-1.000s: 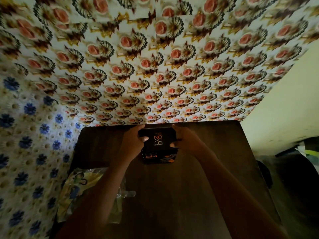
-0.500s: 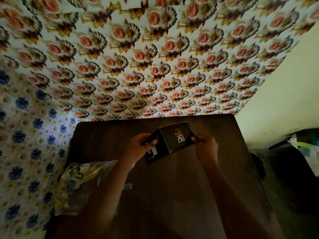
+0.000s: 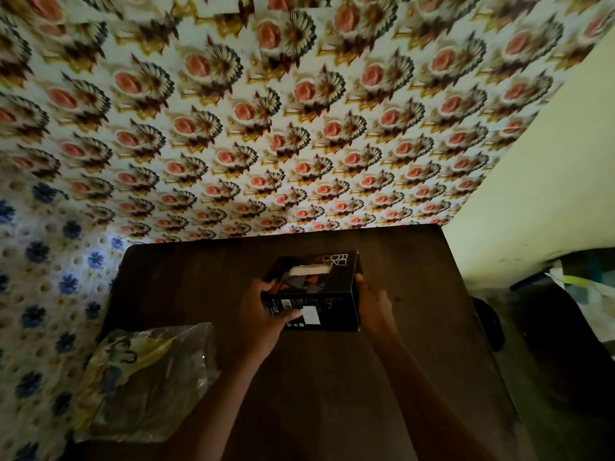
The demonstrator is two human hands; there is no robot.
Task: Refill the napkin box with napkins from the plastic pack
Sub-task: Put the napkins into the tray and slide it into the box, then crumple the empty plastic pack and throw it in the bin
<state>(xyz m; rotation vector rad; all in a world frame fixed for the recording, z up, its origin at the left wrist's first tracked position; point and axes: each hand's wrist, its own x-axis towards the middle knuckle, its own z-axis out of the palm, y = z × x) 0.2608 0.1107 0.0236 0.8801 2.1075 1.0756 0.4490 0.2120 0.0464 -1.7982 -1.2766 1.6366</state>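
A black napkin box (image 3: 321, 287) with orange and grey triangles is held over the middle of the dark brown table (image 3: 416, 344). Its top slot faces up and shows a pale strip inside. My left hand (image 3: 266, 314) grips the box's left end and near side, fingers across the white label. My right hand (image 3: 374, 307) clasps its right end. The plastic pack (image 3: 146, 380), clear with yellow and blue print, lies flat on the table's near left corner, apart from both hands.
Floral-patterned walls close off the table at the back and left. A plain pale wall (image 3: 532, 181) stands on the right. Dark clutter and papers (image 3: 572, 281) sit beyond the table's right edge.
Both hands have turned the box from the far table edge towards me. Its slotted face now points up and its labelled side faces me.
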